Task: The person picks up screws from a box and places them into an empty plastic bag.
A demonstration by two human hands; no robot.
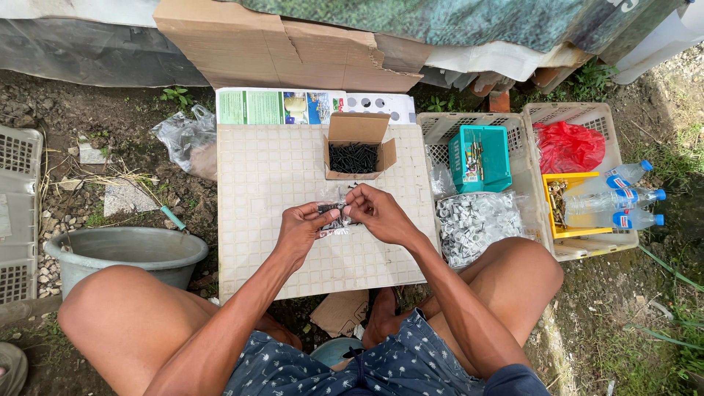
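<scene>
Both forearms reach forward over the knees, bent inward so the hands meet above the square cream tiled table (257, 183). The left hand (302, 226) and right hand (378, 213) each pinch one small clear plastic bag (335, 217) of dark screws, held between them. One open brown cardboard box of black screws (355, 150) sits just beyond the bag. Three clear plastic bottles (620, 196) lie well right of the box.

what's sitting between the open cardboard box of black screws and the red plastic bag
In the head view, a teal basket of small parts sits between the cardboard box and the red bag, inside a beige crate.
</scene>
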